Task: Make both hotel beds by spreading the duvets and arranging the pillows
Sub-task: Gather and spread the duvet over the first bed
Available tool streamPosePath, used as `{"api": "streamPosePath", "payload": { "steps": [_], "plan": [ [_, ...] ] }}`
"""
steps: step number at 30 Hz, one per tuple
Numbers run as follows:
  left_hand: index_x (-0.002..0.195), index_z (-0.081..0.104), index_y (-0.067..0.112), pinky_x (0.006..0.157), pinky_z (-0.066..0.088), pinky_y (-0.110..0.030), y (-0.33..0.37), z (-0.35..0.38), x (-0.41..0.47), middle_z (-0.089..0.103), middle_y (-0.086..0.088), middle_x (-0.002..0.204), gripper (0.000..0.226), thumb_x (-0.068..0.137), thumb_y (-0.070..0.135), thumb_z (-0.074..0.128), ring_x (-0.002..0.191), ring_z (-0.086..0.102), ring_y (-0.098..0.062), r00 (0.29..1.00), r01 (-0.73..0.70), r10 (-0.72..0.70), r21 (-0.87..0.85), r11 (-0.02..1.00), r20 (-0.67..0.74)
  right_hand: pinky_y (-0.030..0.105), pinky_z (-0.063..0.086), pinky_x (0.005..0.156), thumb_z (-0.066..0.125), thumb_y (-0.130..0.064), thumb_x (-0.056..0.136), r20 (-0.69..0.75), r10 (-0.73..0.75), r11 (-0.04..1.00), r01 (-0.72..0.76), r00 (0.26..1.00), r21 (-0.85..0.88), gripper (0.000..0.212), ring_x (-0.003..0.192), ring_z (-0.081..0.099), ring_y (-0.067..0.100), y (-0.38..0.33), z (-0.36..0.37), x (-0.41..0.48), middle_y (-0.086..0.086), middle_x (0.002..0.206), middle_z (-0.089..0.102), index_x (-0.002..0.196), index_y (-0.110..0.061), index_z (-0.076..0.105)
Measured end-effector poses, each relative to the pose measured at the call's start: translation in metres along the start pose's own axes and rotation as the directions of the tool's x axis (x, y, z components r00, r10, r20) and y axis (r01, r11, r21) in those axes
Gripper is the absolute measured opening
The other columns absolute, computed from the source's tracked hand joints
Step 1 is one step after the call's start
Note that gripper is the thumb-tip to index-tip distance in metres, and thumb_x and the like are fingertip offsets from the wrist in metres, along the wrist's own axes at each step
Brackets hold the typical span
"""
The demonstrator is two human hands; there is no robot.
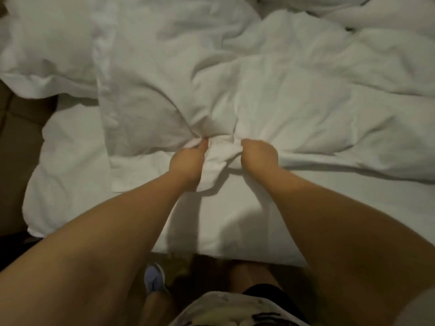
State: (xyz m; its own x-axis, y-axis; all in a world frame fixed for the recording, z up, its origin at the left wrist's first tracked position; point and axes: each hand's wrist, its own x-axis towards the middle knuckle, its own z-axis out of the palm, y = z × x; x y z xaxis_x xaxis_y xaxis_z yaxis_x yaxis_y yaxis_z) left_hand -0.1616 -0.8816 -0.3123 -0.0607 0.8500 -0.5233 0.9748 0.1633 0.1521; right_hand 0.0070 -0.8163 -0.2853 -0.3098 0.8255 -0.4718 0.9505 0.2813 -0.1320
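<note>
a person standing at the near edge of a white-sheeted hotel bed (211, 231) grips a rumpled white fabric duvet (270, 95) with both bare hands. the left hand (188, 161) is curled tight around a bunched fold of the duvet's near edge, thumb pressed on top of the cloth. the right hand (257, 152), just beside it, is closed in a fist on the same gathered edge, its fingers hidden under the fabric. a short twist of cloth runs between the two hands, and creases fan out from the grip toward the far side of the bed.

the duvet lies heaped and wrinkled across the middle and right of the mattress. its near edge stops short of the bed's side, so a band of flat white sheet shows between it and the person. a narrower flap of the duvet lies to the left of the left hand, ending in a square corner on the sheet.

at the upper left a puffy white pillow-like mound (42, 43) rests against the duvet; whether it is a pillow or more bedding cannot be told. more white bedding is piled at the top right corner. a brown surface (16, 142) shows to the left of the bed. below the forearms are a light blue shoe (154, 277), black shorts (261, 290) and the hem of a white printed shirt (223, 309).
</note>
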Motion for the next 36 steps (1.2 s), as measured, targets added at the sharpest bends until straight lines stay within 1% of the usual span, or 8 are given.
{"api": "streamPosePath", "payload": {
  "steps": [4, 10, 14, 16, 19, 25, 29, 36],
  "plan": [
    [0.145, 0.027, 0.024, 0.094, 0.044, -0.037, -0.029, -0.011, -0.066, 0.044, -0.006, 0.141, 0.072, 0.083, 0.05, 0.05, 0.12, 0.051, -0.029, 0.99, -0.123, 0.122, -0.019, 0.992, -0.072, 0.03, 0.039, 0.076, 0.042, -0.008, 0.091, -0.015, 0.176, 0.969, -0.17, 0.984, 0.18, 0.021, 0.102, 0.059, 0.029, -0.062, -0.006, -0.074, 0.011, 0.114, 0.063, 0.103, -0.013, 0.059],
    [0.15, 0.01, 0.02, 0.094, 0.042, -0.042, -0.073, -0.048, -0.162, 0.024, -0.005, 0.149, 0.109, 0.067, 0.046, 0.074, 0.125, 0.04, -0.029, 0.954, -0.203, 0.124, -0.284, 0.937, -0.272, 0.033, 0.043, 0.09, 0.039, -0.019, 0.096, -0.126, 0.296, 0.855, -0.204, 0.947, 0.476, 0.031, 0.113, 0.056, 0.03, -0.182, -0.051, -0.14, 0.01, 0.126, 0.059, 0.117, -0.014, 0.061],
    [0.134, 0.045, 0.021, 0.091, 0.042, -0.035, -0.09, -0.076, -0.189, 0.055, -0.006, 0.129, 0.052, 0.09, 0.048, 0.048, 0.11, 0.054, -0.025, 0.923, -0.144, -0.113, -0.601, 0.786, -0.369, 0.031, 0.041, 0.084, 0.043, -0.017, 0.094, -0.097, 0.309, 0.873, -0.242, 0.946, 0.423, 0.031, 0.11, 0.057, 0.031, -0.205, -0.044, -0.189, 0.011, 0.124, 0.06, 0.117, -0.012, 0.062],
    [0.116, 0.059, 0.022, 0.086, 0.04, -0.031, -0.099, -0.081, -0.204, 0.063, -0.007, 0.114, 0.033, 0.096, 0.042, 0.043, 0.101, 0.057, -0.026, 0.924, -0.197, 0.028, -0.413, 0.889, -0.38, 0.03, 0.038, 0.079, 0.044, -0.013, 0.093, -0.107, 0.294, 0.904, -0.24, 0.95, 0.353, 0.029, 0.108, 0.057, 0.032, -0.203, -0.039, -0.209, 0.012, 0.121, 0.062, 0.115, -0.011, 0.062],
    [0.115, 0.058, 0.017, 0.084, 0.039, -0.031, -0.108, -0.09, -0.221, 0.063, -0.011, 0.115, 0.025, 0.097, 0.024, 0.043, 0.103, 0.058, -0.029, 0.907, -0.297, 0.285, 0.01, 0.955, -0.309, 0.032, 0.041, 0.083, 0.043, -0.008, 0.092, -0.099, 0.31, 0.911, -0.266, 0.946, 0.315, 0.029, 0.108, 0.056, 0.032, -0.202, -0.034, -0.225, 0.012, 0.12, 0.061, 0.115, -0.012, 0.06],
    [0.108, 0.061, 0.016, 0.082, 0.042, -0.032, -0.11, -0.097, -0.254, 0.062, -0.008, 0.113, 0.022, 0.094, 0.014, 0.044, 0.102, 0.058, -0.027, 0.957, -0.235, 0.268, 0.248, 0.94, -0.108, 0.032, 0.042, 0.076, 0.04, -0.004, 0.095, -0.079, 0.374, 0.894, -0.337, 0.924, 0.295, 0.025, 0.099, 0.058, 0.029, -0.219, -0.017, -0.239, 0.011, 0.112, 0.063, 0.104, -0.01, 0.062],
    [0.109, 0.062, 0.012, 0.083, 0.043, -0.032, -0.127, -0.093, -0.267, 0.061, -0.009, 0.113, 0.026, 0.093, 0.009, 0.041, 0.103, 0.058, -0.027, 0.968, -0.174, 0.216, 0.277, 0.945, -0.126, 0.031, 0.041, 0.074, 0.042, -0.001, 0.093, -0.098, 0.388, 0.89, -0.344, 0.917, 0.3, 0.019, 0.095, 0.058, 0.028, -0.242, -0.015, -0.241, 0.01, 0.108, 0.063, 0.09, -0.011, 0.057],
    [0.121, 0.059, 0.013, 0.087, 0.044, -0.034, -0.178, -0.059, -0.318, 0.058, -0.009, 0.12, 0.032, 0.094, 0.01, 0.043, 0.107, 0.057, -0.027, 0.992, -0.118, 0.124, 0.256, 0.959, -0.008, 0.036, 0.046, 0.089, 0.045, -0.003, 0.092, 0.037, 0.285, 0.938, -0.286, 0.958, 0.194, 0.025, 0.111, 0.056, 0.031, -0.294, 0.015, -0.263, 0.013, 0.121, 0.059, 0.11, -0.005, 0.062]
  ]
}}
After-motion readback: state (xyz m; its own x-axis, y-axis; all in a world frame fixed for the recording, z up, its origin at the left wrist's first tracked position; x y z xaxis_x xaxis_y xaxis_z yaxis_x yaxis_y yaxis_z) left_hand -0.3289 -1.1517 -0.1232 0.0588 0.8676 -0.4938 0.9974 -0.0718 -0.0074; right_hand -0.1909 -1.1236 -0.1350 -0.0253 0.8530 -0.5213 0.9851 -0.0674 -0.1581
